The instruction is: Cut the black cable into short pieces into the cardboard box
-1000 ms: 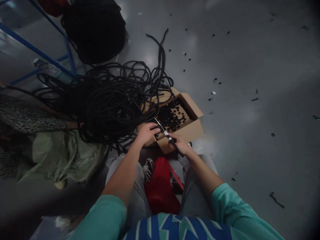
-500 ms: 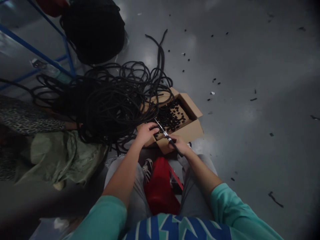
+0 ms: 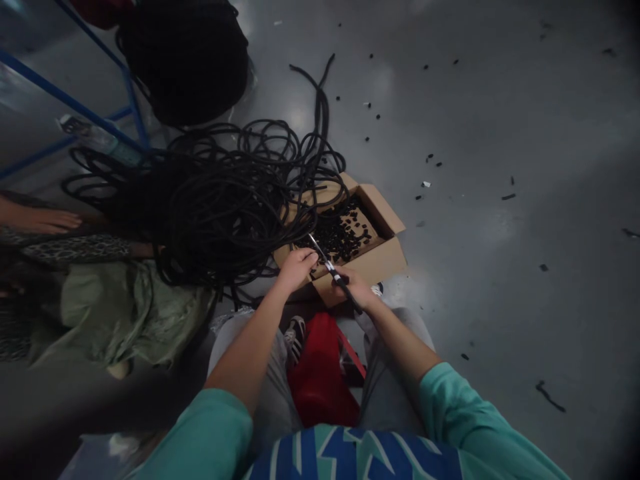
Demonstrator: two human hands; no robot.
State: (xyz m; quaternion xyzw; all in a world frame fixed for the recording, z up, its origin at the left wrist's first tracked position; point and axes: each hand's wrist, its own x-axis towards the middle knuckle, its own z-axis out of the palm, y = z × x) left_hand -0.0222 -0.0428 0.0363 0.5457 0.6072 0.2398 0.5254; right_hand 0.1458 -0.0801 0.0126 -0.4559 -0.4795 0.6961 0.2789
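My right hand [image 3: 356, 288] is closed around the black handles of a pair of scissors [image 3: 329, 264], whose silver blades point up and left over an open cardboard box [image 3: 387, 263]. Just left of the blades, my left hand [image 3: 296, 268] is pinched shut on what looks like black cord, mostly hidden by the fingers. Many short black cut pieces [image 3: 345, 233] lie inside the box. A big tangled heap of black cord [image 3: 215, 193] spreads to the left, some strands lying over the box's far left edge.
A large black bundle [image 3: 185, 63] stands behind the heap, beside a blue metal frame [image 3: 65, 93] and a plastic bottle [image 3: 100, 139]. At left are another person's hand [image 3: 47, 220] and green cloth [image 3: 135, 303]. Red material [image 3: 323, 373] lies between my legs. Black scraps dot the grey floor [image 3: 500, 287].
My left fingers have drawn together into a tighter pinch beside the scissors. My right hand and the scissors have shifted slightly left. Another person's hand has come into sight at left.
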